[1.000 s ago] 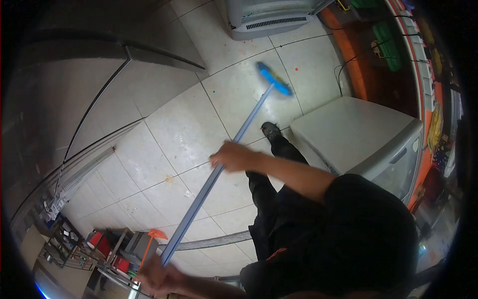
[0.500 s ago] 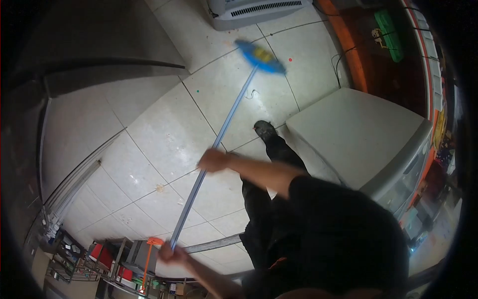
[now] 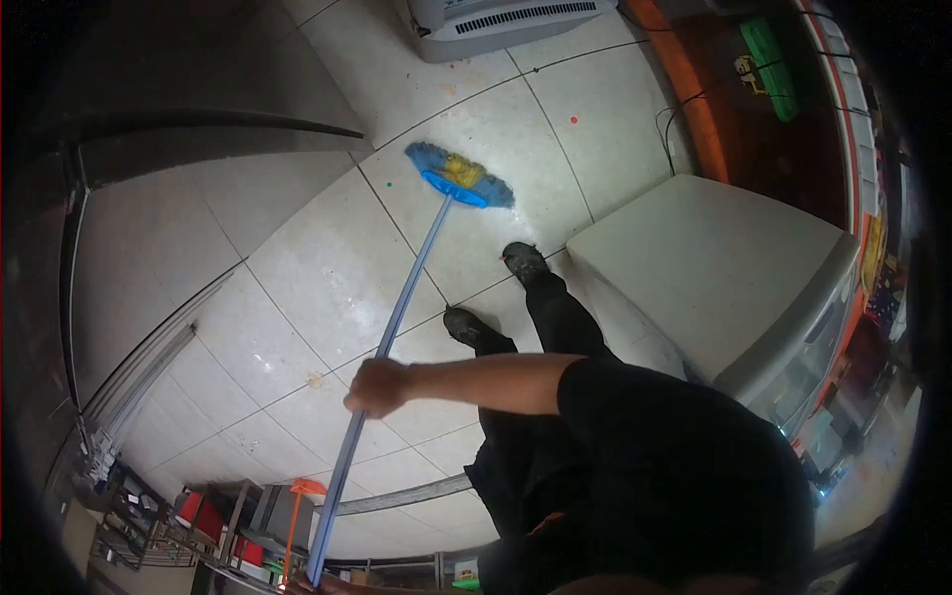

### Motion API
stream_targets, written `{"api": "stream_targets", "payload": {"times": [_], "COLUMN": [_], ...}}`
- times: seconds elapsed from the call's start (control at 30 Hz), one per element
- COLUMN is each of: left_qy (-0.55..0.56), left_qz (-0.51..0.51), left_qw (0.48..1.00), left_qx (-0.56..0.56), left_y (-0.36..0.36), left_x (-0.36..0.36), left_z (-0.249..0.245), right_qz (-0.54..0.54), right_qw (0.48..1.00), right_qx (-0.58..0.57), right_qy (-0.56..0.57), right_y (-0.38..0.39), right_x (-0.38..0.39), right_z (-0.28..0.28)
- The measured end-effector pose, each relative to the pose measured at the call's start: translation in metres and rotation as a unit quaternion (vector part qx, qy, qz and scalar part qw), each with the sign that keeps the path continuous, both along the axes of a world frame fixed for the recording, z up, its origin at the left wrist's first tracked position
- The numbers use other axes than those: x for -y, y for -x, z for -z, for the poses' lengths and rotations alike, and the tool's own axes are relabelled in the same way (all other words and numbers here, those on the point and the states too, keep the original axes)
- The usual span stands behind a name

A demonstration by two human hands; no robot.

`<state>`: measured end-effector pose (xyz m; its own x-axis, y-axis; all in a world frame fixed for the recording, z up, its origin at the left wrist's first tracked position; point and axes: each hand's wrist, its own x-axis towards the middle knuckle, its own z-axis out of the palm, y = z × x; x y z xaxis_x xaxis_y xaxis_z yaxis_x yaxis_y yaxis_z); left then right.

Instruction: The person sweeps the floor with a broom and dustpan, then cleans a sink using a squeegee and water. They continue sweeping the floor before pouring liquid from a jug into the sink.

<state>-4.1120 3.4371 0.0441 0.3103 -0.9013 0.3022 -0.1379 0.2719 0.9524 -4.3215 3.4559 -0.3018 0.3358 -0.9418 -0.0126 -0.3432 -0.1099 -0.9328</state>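
A broom with a blue-grey handle [image 3: 402, 297] slants across the view, its blue and yellow bristle head [image 3: 461, 177] resting on the tiled floor. My right hand [image 3: 379, 387] is wrapped around the handle partway along it. Down at the bottom edge, my left hand [image 3: 315, 587] is at the handle's upper end, largely cut off by the frame. My black shoes [image 3: 524, 260] stand on the tiles, on the near side of the broom head.
A white boxy appliance [image 3: 714, 258] stands right of my feet, and a grey vented unit [image 3: 511, 30] at the top. Dark metal doors [image 3: 188, 129] line the left. A small red dot [image 3: 573, 120] lies on the floor. An orange-handled tool [image 3: 295, 526] stands at lower left.
The broom head has moved left and closer to my feet. Both hands have drawn back down the view with the handle, the left nearly out of frame.
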Motion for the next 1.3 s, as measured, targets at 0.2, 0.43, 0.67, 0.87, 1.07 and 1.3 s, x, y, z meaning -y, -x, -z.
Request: {"api": "stream_targets", "payload": {"times": [0.2, 0.43, 0.67, 0.87, 1.07, 1.3], "left_qy": [-0.087, -0.124, -0.06, -0.142, -0.162, -0.063], "left_qz": [0.215, 0.082, 0.08, 0.172, 0.234, 0.169], "left_qw": [0.926, 0.959, 0.982, 0.923, 0.906, 0.96], "left_qx": [-0.296, -0.241, -0.163, -0.312, -0.313, -0.212], "left_y": [-0.003, 0.096, -0.035, 0.1, 0.219, 0.111], "left_x": [0.015, -0.04, -0.011, 0.027, -0.002, 0.05], "left_z": [0.081, 0.169, 0.065, 0.172, 0.235, 0.019], "right_qz": [0.027, 0.04, -0.035, 0.061, 0.153, 0.113], "right_qw": [0.997, 0.988, 0.996, 0.981, 0.964, 0.991], "right_qx": [-0.067, -0.15, -0.068, -0.184, -0.214, -0.053], "right_qy": [-0.016, 0.01, 0.037, -0.005, -0.05, -0.043], "right_y": [0.088, 0.212, 0.053, 0.203, 0.314, 0.126], "right_x": [-0.002, -0.04, 0.039, -0.001, -0.072, 0.002], "right_z": [0.033, 0.083, 0.011, 0.081, 0.114, -0.018]}}
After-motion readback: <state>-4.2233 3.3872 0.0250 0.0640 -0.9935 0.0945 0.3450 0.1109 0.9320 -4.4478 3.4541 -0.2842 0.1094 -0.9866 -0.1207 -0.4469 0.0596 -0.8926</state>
